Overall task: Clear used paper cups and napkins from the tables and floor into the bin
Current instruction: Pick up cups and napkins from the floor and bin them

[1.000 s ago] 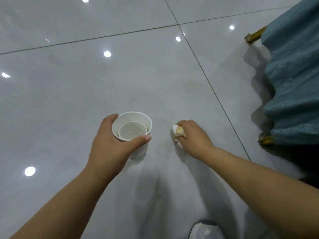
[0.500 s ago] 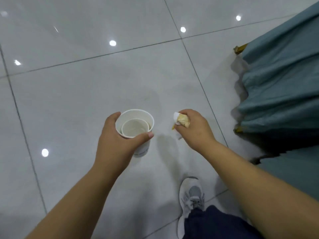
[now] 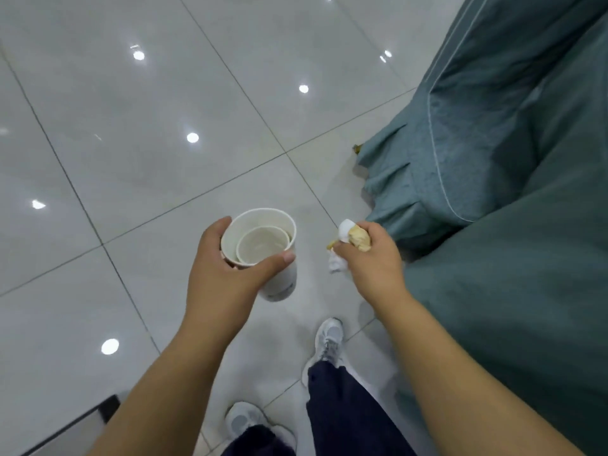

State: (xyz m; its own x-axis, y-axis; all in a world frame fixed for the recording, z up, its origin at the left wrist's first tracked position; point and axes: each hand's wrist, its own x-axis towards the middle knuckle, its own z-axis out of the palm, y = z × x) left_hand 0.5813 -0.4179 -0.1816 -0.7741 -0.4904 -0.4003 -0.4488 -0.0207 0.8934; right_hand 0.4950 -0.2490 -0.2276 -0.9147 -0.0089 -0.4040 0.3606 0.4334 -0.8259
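At frame centre, the left hand grasps a white paper cup with a smaller cup nested inside, both upright. Just right of it, the right hand clenches a crumpled white napkin, stained yellow-brown, above the glossy tiled floor.

Cup in left hand; napkin in right hand, beside tablecloth.
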